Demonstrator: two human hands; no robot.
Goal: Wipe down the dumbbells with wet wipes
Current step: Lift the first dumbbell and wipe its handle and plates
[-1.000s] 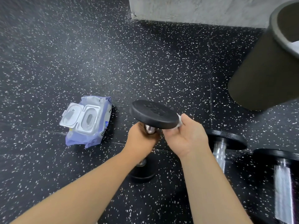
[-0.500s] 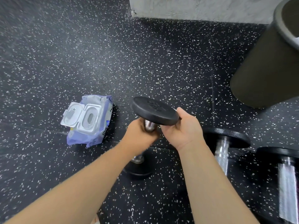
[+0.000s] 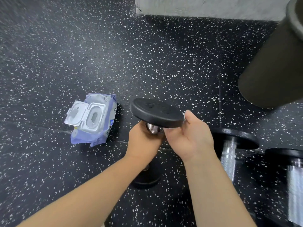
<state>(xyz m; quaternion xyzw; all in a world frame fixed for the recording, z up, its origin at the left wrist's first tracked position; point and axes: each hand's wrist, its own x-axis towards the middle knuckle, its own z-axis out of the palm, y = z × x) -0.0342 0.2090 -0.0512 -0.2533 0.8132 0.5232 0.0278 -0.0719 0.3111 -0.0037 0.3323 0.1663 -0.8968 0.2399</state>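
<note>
Two bare forearms reach in from the bottom edge and meet near the middle. The left hand (image 3: pixel 144 143) is clenched round the steel handle of a black-ended, steel-handled dumbbell (image 3: pixel 155 112), knuckles up, just under its upper disc. The dumbbell stands on end, tilted, its lower disc down by the black, white-speckled rubber floor (image 3: pixel 82 54) behind the left wrist. Whether that disc rests on the floor I cannot tell.

The right hand (image 3: pixel 190 138) grasps the right rim of the upper disc, thumb lying over the top edge and fingers curled beneath. A small scrap of white at the thumb tip looks like a wet wipe (image 3: pixel 185 116) pressed against the rim, though most of it is hidden by the hand.

Just right of the right wrist, two more black dumbbells with steel handles lie on the floor side by side: one near (image 3: pixel 228 154), the other at the frame edge (image 3: pixel 295 185).

Left of the hands, apart from them, a soft lilac pack of wet wipes (image 3: pixel 93 118) lies flat with its clear plastic lid flipped open.

Farther back on the right stands a dark cylindrical bin (image 3: pixel 270 66), and behind it runs a pale grey concrete wall (image 3: pixel 205 5).
</note>
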